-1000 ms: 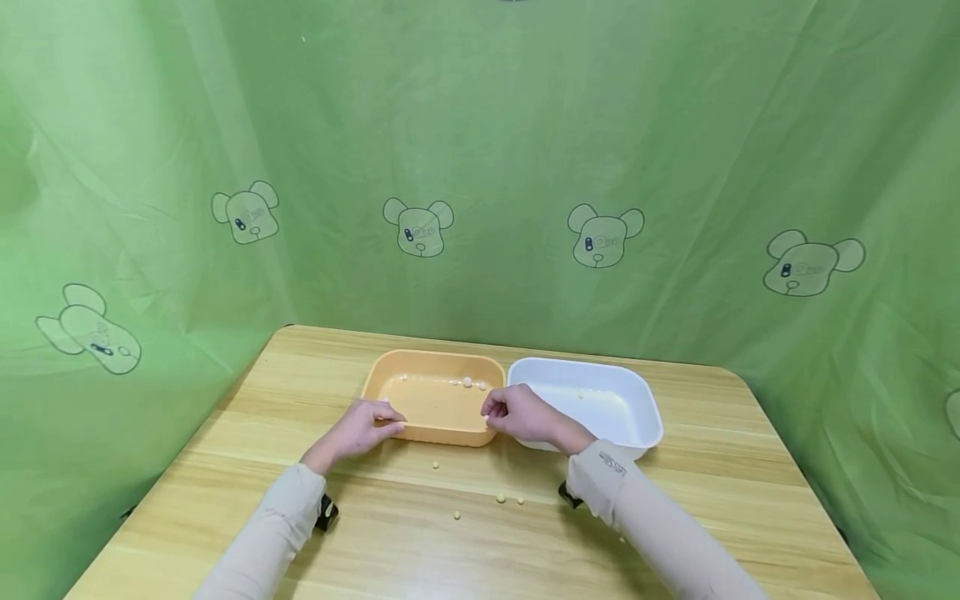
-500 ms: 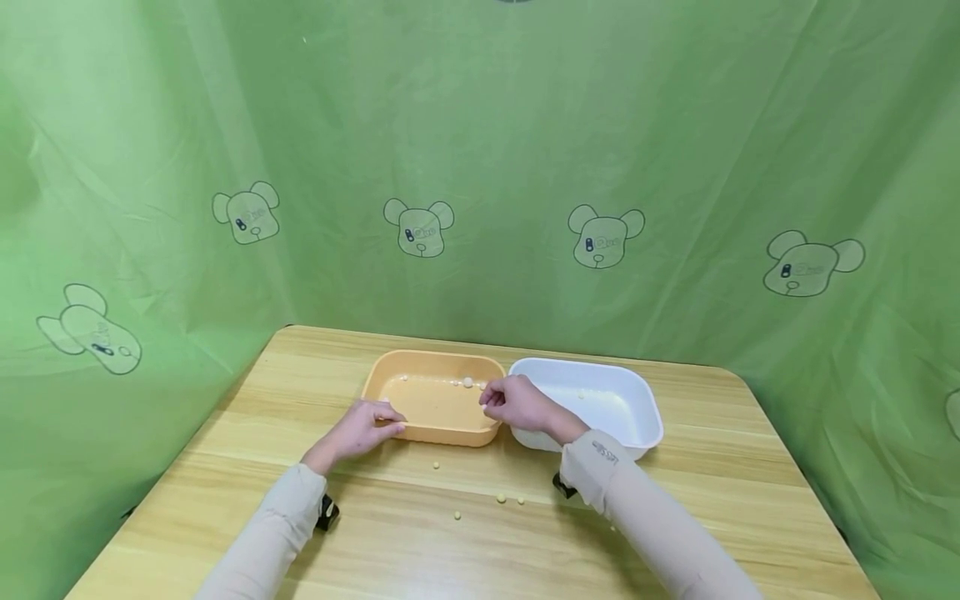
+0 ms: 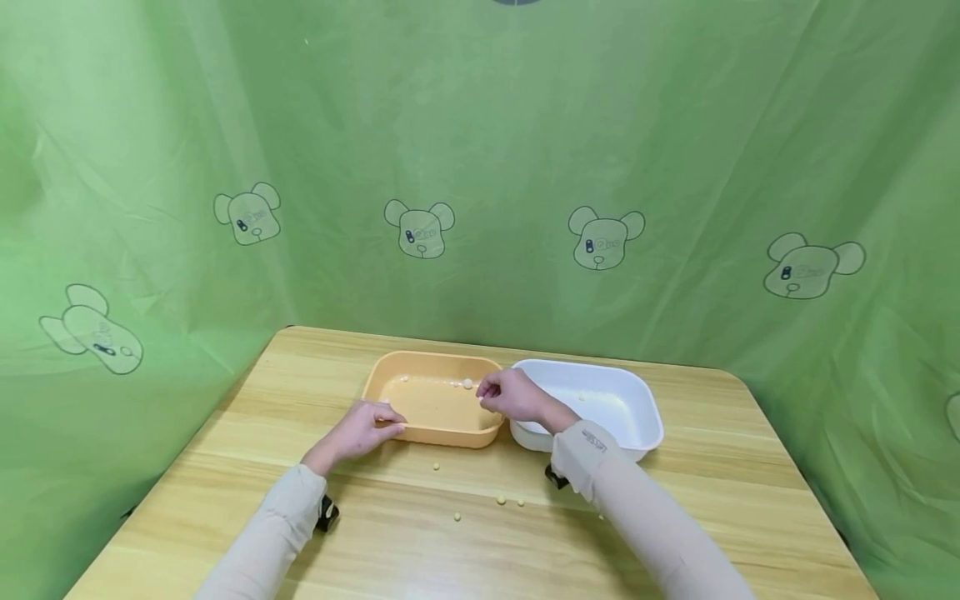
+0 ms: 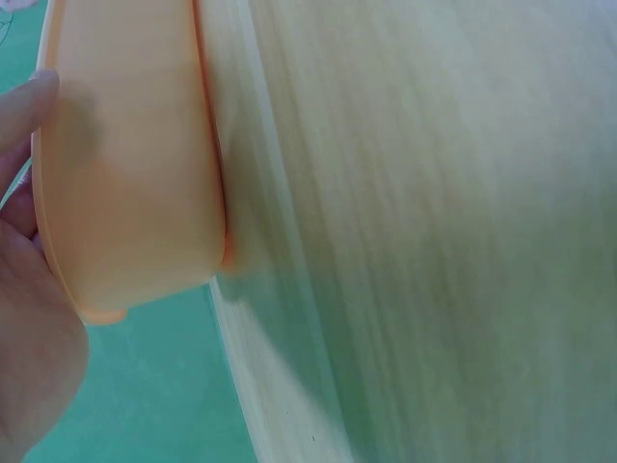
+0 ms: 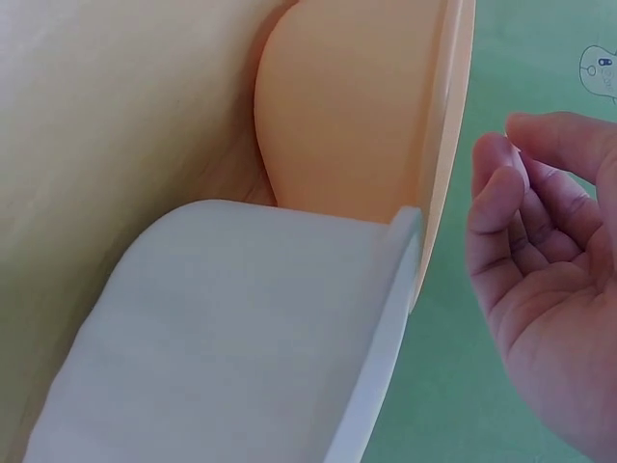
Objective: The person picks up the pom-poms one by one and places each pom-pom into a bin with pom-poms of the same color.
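Note:
An orange plastic basin (image 3: pixel 442 433) stands on the table, with several small pale balls inside, among them a larger one (image 3: pixel 468 384). My left hand (image 3: pixel 363 428) grips its near-left rim; in the left wrist view the thumb lies on the outer wall, with most of the other fingers hidden. Above the basin's right end is my right hand (image 3: pixel 516 396), apart from the rim. Its thumb and fingertips pinch a small whitish ball (image 3: pixel 481 399), mostly covered by the fingers. The right wrist view shows the curled right hand (image 5: pixel 549 222) beyond the rims.
Close to the orange basin's right side stands a white basin (image 3: pixel 647 421) with a small pale ball (image 3: pixel 581 397) in it. Several small yellowish balls, one a bit larger (image 3: pixel 501 500), lie on the wooden table (image 3: pixel 405 542). A green curtain (image 3: pixel 480 100) surrounds the table.
My right hand has moved away from me and slightly left, from the orange basin's near-right rim to over its interior, still pinching the small ball. The left hand stays put.

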A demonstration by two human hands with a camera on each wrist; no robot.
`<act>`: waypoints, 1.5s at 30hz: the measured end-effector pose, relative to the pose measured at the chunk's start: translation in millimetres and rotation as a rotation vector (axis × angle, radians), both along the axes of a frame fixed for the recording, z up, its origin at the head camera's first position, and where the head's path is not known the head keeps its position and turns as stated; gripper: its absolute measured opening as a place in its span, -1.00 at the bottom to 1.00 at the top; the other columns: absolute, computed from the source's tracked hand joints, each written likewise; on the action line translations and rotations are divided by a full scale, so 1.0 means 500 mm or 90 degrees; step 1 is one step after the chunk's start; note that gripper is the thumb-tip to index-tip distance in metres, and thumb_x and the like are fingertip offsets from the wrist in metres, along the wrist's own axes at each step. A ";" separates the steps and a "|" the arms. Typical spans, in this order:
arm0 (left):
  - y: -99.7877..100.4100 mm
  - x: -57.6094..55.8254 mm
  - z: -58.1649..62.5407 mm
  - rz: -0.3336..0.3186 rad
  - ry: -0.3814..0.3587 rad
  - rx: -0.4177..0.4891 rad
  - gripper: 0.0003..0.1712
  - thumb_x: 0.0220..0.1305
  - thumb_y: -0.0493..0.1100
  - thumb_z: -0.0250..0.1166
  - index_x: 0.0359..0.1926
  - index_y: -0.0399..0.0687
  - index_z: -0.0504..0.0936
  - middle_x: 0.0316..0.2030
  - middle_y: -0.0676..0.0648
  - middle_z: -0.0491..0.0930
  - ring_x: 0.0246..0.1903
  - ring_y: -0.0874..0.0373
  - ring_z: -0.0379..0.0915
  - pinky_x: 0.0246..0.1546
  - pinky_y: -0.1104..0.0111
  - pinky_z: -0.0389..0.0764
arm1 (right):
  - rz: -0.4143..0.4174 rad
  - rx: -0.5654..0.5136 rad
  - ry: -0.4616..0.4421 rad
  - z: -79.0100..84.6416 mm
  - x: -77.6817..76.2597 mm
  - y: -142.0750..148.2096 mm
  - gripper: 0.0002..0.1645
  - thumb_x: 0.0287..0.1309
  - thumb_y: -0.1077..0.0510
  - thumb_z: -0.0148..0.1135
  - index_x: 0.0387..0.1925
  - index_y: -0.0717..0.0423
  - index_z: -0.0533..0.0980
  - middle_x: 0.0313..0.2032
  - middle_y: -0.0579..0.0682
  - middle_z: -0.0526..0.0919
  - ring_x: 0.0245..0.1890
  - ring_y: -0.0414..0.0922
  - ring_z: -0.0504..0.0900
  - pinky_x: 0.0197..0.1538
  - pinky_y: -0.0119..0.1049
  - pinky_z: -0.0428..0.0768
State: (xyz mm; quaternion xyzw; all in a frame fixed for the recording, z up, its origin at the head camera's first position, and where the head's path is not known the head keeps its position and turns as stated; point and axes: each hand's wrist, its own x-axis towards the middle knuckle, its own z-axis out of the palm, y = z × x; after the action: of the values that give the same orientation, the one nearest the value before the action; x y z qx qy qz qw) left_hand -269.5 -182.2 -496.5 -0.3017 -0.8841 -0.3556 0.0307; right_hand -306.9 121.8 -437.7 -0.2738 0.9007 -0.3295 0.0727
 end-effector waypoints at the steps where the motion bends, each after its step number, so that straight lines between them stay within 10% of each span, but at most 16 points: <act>1: 0.000 0.000 0.000 0.001 0.000 0.000 -0.87 0.23 -0.18 0.29 -0.25 -0.08 0.73 -0.33 0.10 0.67 -0.25 0.20 0.57 -0.03 0.21 0.53 | 0.000 0.001 -0.001 0.000 -0.003 -0.001 -0.87 0.04 0.33 0.21 -0.31 0.25 0.61 -0.48 -0.12 0.59 -0.46 -0.23 0.52 -0.38 -0.39 0.54; 45: -0.004 -0.007 -0.006 -0.014 0.022 0.012 -0.87 0.23 -0.17 0.30 -0.26 -0.09 0.74 -0.36 0.12 0.66 -0.31 0.24 0.56 -0.16 0.26 0.56 | -0.041 0.023 -0.119 0.000 -0.079 -0.044 -0.89 0.10 0.34 0.23 -0.29 0.24 0.61 -0.35 0.21 0.66 -0.46 -0.15 0.57 -0.39 -0.36 0.56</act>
State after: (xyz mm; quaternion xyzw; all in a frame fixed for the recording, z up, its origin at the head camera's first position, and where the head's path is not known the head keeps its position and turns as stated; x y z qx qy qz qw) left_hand -273.2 -184.1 -499.3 -0.3173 -0.8766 -0.3591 0.0448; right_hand -346.6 100.0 -437.7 -0.2117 0.9041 -0.3392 0.1506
